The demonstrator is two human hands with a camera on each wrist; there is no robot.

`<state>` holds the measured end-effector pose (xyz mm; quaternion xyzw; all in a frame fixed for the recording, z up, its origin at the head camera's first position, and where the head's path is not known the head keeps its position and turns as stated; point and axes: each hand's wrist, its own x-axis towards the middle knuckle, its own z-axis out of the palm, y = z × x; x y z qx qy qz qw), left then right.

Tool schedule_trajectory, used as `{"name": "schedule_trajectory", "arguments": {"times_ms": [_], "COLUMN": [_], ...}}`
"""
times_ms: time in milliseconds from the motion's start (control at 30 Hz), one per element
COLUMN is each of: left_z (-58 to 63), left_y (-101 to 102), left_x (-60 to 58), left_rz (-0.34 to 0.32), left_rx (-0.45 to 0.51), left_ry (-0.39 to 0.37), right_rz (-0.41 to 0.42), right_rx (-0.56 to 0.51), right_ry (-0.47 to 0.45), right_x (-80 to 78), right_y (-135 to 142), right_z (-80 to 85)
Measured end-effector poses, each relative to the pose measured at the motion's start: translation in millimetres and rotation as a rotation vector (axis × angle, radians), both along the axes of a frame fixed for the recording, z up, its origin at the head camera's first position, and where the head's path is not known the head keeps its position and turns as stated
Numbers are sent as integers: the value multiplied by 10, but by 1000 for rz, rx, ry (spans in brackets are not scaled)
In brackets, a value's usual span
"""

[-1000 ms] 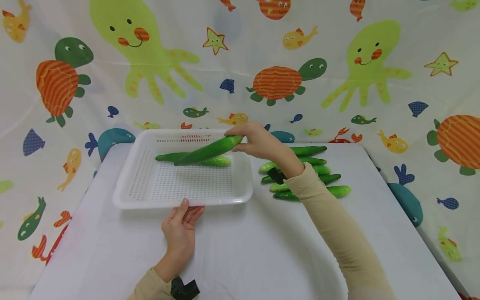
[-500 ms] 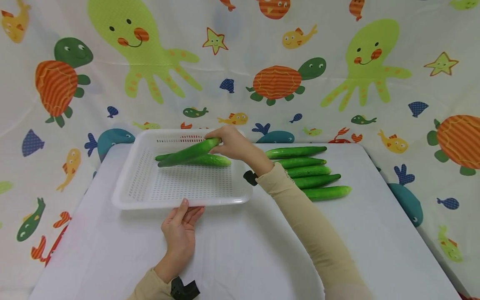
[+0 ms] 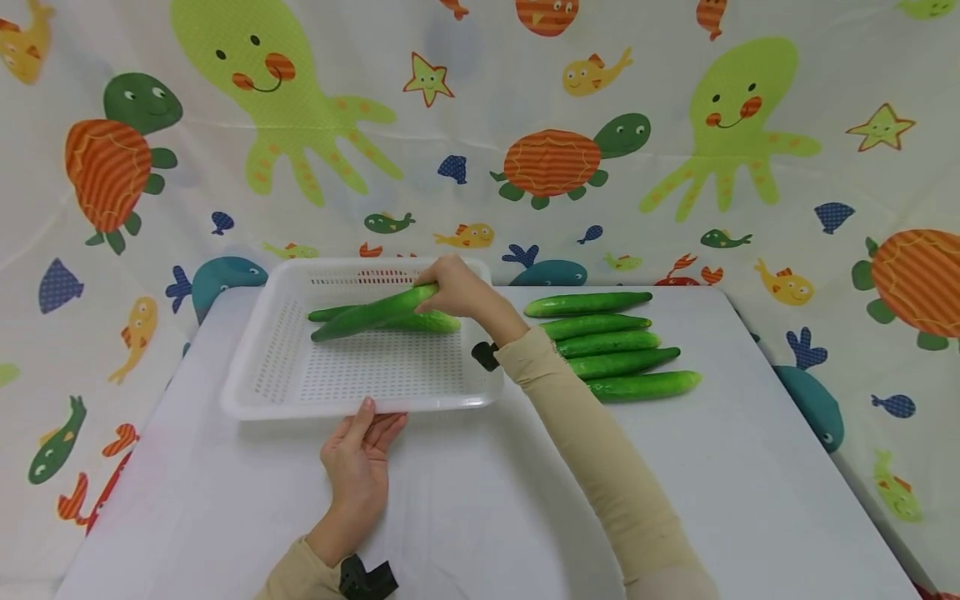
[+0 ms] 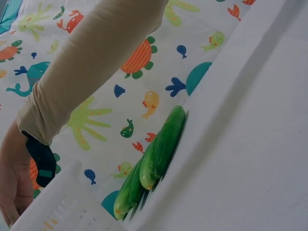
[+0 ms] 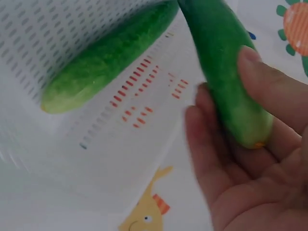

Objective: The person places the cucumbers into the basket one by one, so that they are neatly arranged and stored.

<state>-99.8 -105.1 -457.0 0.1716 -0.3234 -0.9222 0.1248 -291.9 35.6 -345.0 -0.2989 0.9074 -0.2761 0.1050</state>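
The held cucumber (image 3: 367,316) slants across the inside of the white basket (image 3: 300,410), crossing over a second cucumber (image 3: 438,322); whether they touch cannot be told. Good practice would be to lower its far end first, align it beside its neighbour, and release only once it is fully supported. Right hand (image 3: 453,289): reaching in from the right, fingers closed about the pale end, thumb opposed. Left hand (image 3: 357,468): palm upward, pinching the near rim. At least five other cucumbers (image 3: 622,363) lie on the table (image 3: 750,483).

Free near basket floor (image 3: 360,379), cucumbers (image 3: 441,323) behind
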Motion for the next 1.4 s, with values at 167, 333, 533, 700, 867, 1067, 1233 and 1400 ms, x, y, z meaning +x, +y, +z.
{"name": "schedule_trajectory", "arguments": {"times_ms": [167,333,533,700,867,1067,1233,1400], "left_z": [0,-4,1,8,17,19,20,29], "left_y": [-6,0,8,12,14,9,15,23], "left_x": [6,11,24,37,40,50,54,51], "left_rz": [8,2,-4,-8,-9,-15,-21,-17], "left_rx": [6,-3,-3,2,16,22,53,51], "left_ry": [12,10,6,10,-3,8,11,10], "right_rz": [-96,-216,-311,-323,-337,-374,-419,-418], "right_rx": [168,289,410,484,534,500,464,388], "right_ry": [-136,-185,-169,-141,-157,-163,-179,-121], "right_x": [17,63,79,66,62,15,-33,30], "right_y": [-14,-51,-158,-257,-305,-270,-248,-219], "right_z": [-52,-125,-213,-243,-294,-422,-516,-547]}}
